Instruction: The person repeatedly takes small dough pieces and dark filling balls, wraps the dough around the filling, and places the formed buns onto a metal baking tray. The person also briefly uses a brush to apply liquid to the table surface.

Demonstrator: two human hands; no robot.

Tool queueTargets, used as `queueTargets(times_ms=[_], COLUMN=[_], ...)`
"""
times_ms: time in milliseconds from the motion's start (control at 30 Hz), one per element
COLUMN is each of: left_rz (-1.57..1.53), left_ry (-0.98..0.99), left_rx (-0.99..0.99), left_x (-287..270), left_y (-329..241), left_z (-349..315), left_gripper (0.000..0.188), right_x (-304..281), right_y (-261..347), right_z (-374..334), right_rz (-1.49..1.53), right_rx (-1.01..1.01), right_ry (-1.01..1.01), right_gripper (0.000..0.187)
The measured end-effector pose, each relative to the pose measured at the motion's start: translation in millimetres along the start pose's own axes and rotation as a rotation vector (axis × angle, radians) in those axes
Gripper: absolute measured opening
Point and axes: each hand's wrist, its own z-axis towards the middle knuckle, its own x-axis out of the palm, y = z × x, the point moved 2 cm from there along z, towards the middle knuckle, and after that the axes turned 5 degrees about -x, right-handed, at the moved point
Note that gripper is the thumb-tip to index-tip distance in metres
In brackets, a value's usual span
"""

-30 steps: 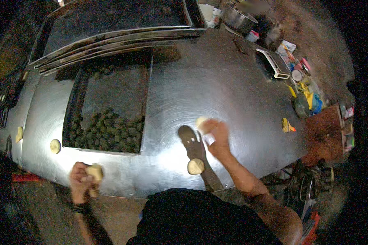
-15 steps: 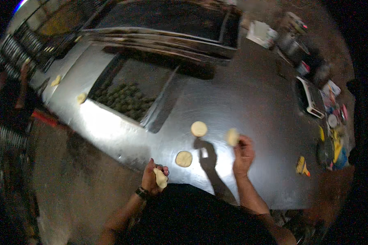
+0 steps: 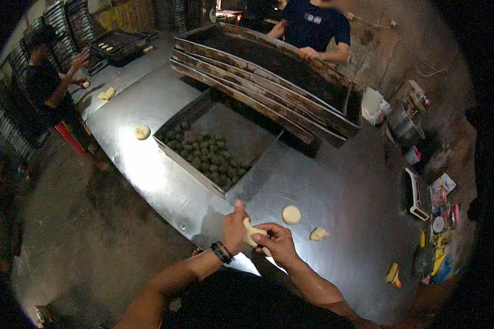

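My left hand (image 3: 234, 231), with a dark band at the wrist, grips a pale, soft piece of dough (image 3: 251, 230) in front of my body. From the other side, my right hand (image 3: 281, 245) pinches that same dough between thumb and fingers. A smooth round dough disc (image 3: 291, 215) lies on the metal table (image 3: 346, 186) just beyond my right hand. To its right sits a small, uneven dough lump (image 3: 319, 234). What lies directly beneath my hands is mostly hidden.
A rectangular tray (image 3: 197, 180) of dark greenish balls stands ahead, with stacked dark baking trays (image 3: 269, 90) behind it. More dough (image 3: 142, 132) lies at left. One person (image 3: 52, 82) works far left; another (image 3: 315, 30) stands behind the stack. A yellow-handled tool (image 3: 393, 274) lies right.
My right hand has let go of a dough piece on the table and moved left to the dough in my left hand. The view has tilted up, showing the people.
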Motion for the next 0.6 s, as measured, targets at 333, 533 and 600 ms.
queueTargets(times_ms=[333, 533, 600], left_rz=[-0.474, -0.780, -0.607], left_ry=[0.271, 0.471, 0.392], left_rx=[-0.105, -0.088, -0.002], left_x=[-100.9, -125.7, -126.2], left_y=[3.5, -44.8, -56.4], left_z=[31.3, 45.2, 57.0], left_gripper=[0.051, 0.052, 0.053], right_x=[52.6, -1.4, -8.4], right_y=[63.6, 89.7, 92.8], right_z=[145.3, 276.8, 277.1], right_rz=[-0.473, -1.735, -1.578], right_rx=[-0.243, -0.402, -0.382], right_ry=[0.803, 0.306, 0.325], right_gripper=[0.026, 0.032, 0.033])
